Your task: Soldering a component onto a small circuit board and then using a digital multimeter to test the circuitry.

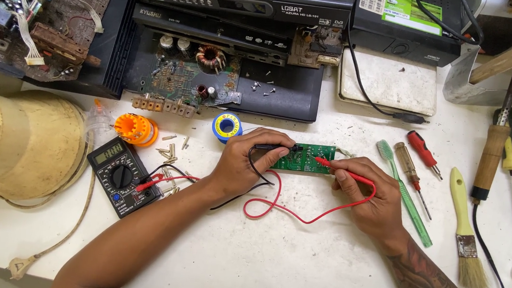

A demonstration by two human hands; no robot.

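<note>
A small green circuit board (305, 157) lies on the white table (271, 256), between my two hands. My left hand (245, 161) grips a black probe (277, 146) whose tip rests on the board's left part. My right hand (366, 194) grips a red probe (328, 163), its tip touching the board's right half. A red lead (287, 211) and a black lead curl across the table to a black multimeter (122, 175) at the left.
An opened device with an exposed board (188, 73) and stacked black players (244, 1) line the back. A solder spool (226, 126) and orange bit holder (135, 130) sit nearby. On the right lie a green toothbrush (405, 194), screwdrivers (423, 154), brush (465, 233) and soldering iron (490, 158).
</note>
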